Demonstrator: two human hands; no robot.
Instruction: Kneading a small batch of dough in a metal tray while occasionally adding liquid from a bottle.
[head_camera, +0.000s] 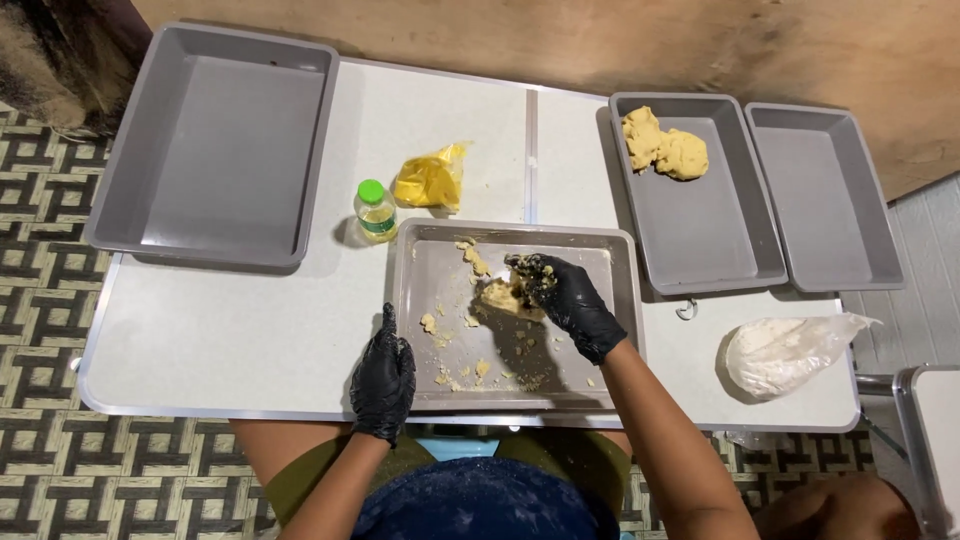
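Dough (503, 296) sits pinched in my right hand (568, 300), just right of the frame's centre, over the shallow metal tray (425, 260) in front of me. The black-gloved fingers are curled narrow around the pale lump, with crumbs stuck to the glove. My left hand (382, 378), also gloved, rests at the tray's lower left corner, fingers closed loosely with the thumb up, holding nothing that I can see; it seems to steady the tray.

Loose crumbs (450, 345) lie scattered over the tray floor, most toward its left and lower part. I judge the step in hand to be gathering the crumbly bits into one mass, and it looks well short of done. The next move, as I read it, calls for pressing the lump down onto the loose bits so they stick.

Above the tray stand a small bottle with a green cap (375, 211) and a yellow bag (430, 180). A large empty grey pan (215, 150) fills the upper left. At upper right a pan (700, 230) holds a finished yellow dough mass (665, 145), with an empty pan (825, 200) beside it. A clear bag of white powder (785, 350) lies at right.
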